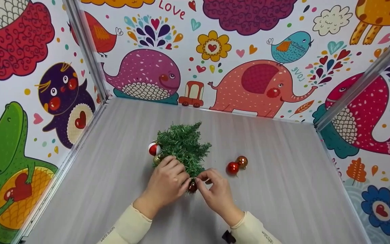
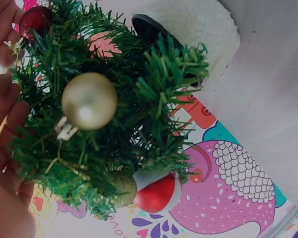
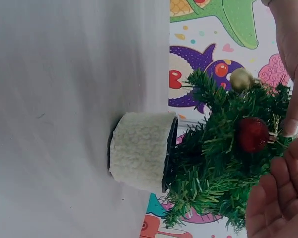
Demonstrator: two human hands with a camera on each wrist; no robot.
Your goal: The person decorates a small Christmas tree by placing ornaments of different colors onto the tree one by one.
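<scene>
On the grey table (image 1: 276, 196) stands a bushy green tree (image 1: 183, 140), its fleecy white pot (image 3: 141, 151) hidden from the head view. At its near side are the left hand (image 1: 168, 178) and right hand (image 1: 216, 190), cut off in the wrist views. Between them a glossy dark red bauble (image 3: 253, 135) shows, partly covered; both hands pinch its thin gold cord (image 1: 193, 178), the ends hard to make out.
</scene>
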